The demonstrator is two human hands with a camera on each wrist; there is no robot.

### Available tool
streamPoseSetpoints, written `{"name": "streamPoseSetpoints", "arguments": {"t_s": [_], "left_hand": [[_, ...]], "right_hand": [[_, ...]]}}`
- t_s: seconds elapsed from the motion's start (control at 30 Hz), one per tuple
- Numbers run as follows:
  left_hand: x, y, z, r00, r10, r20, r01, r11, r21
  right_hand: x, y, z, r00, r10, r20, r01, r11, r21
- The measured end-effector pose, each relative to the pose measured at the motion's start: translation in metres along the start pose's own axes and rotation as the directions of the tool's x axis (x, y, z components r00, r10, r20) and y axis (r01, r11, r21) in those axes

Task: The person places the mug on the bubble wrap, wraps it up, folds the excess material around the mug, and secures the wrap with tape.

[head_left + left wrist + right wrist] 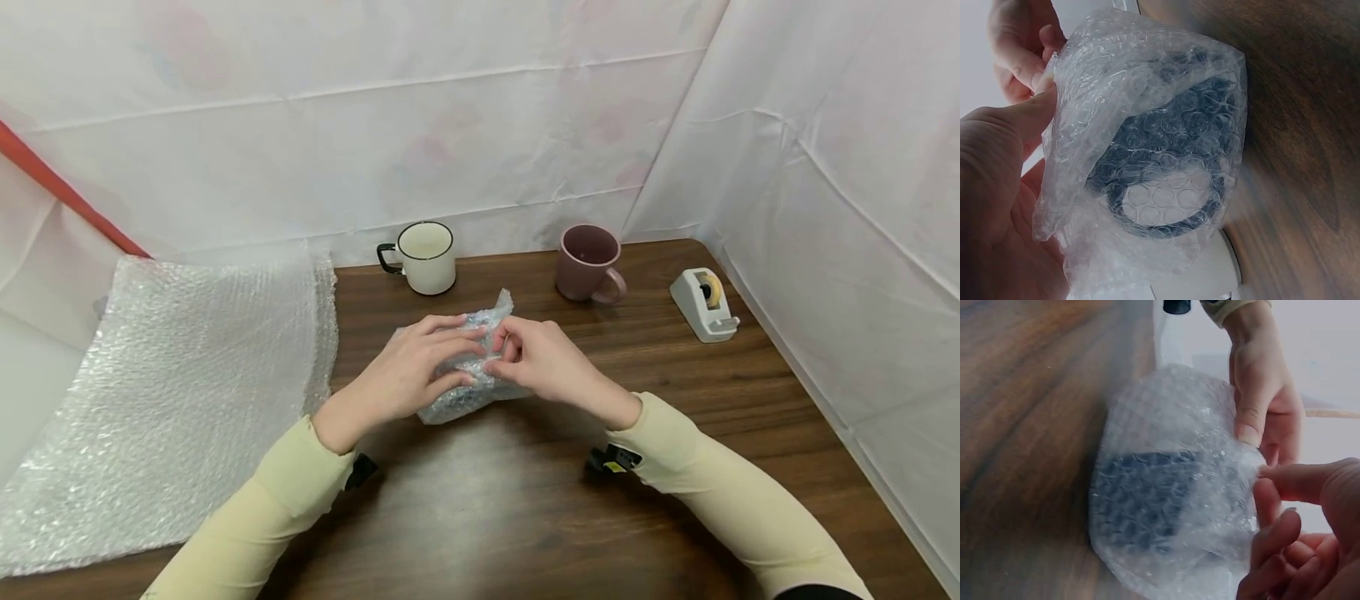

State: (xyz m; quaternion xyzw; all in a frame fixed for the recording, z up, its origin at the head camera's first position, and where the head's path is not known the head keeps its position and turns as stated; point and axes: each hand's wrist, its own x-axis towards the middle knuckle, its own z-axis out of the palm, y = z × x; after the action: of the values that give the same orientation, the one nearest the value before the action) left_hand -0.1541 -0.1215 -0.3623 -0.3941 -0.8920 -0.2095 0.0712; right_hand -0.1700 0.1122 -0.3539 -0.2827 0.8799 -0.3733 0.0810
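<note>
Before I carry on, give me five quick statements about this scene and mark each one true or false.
1. The white mug stands upright. True.
2. The tape dispenser stands between the two mugs. False: in the head view, the tape dispenser is to the right of both.
3. The right grip pinches the wrap of the bundle. True.
4. The mauve mug lies on its side. False: the mauve mug stands upright.
5. The large bubble-wrap sheet is rolled up. False: the sheet lies spread out.
</note>
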Motion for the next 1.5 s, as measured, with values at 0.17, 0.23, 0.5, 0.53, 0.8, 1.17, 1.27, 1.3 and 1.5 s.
{"name": "streamPoseSetpoints", "arguments": {"t_s": [0.17,0.23,0.5,0.53,0.8,1.17,1.27,1.3,1.5], "left_hand": [[0.001,0.001,0.002,1.000,0.000,-0.022,0.001,1.000,0.025],[0.001,0.001,0.003,0.999,0.024,-0.040,-0.023,0.999,0.024],[-0.001,-0.001,0.004,0.986,0.143,-0.083,-0.140,0.989,0.037],[-0.001,-0.001,0.004,0.985,0.153,-0.085,-0.150,0.988,0.045],[0.001,0.001,0.004,0.980,0.183,-0.079,-0.178,0.981,0.073],[0.001,0.001,-0.001,0.960,0.279,-0.012,-0.267,0.927,0.262],[0.001,0.001,-0.002,0.964,0.266,-0.005,-0.256,0.933,0.253],[0.001,0.001,-0.002,0.965,0.264,-0.008,-0.254,0.936,0.245],[-0.002,-0.002,0.003,0.956,0.291,-0.039,-0.274,0.933,0.235]], "right_hand": [[0.006,-0.002,-0.007,0.989,0.142,0.049,-0.141,0.989,-0.039],[0.008,-0.001,-0.008,0.984,0.170,0.054,-0.166,0.984,-0.069],[0.008,0.011,-0.006,0.992,0.124,0.019,-0.123,0.991,-0.058],[0.007,0.015,-0.005,0.994,0.104,0.020,-0.104,0.994,-0.035],[0.002,0.037,-0.010,0.994,-0.040,0.100,0.022,0.986,0.168],[0.003,0.038,-0.003,0.988,-0.152,-0.029,0.152,0.988,0.007],[0.002,0.044,0.002,0.978,-0.206,-0.043,0.207,0.978,0.014],[0.002,0.046,0.002,0.974,-0.222,-0.037,0.223,0.974,0.031],[0.000,0.058,0.000,0.965,-0.258,0.045,0.246,0.952,0.181]]}}
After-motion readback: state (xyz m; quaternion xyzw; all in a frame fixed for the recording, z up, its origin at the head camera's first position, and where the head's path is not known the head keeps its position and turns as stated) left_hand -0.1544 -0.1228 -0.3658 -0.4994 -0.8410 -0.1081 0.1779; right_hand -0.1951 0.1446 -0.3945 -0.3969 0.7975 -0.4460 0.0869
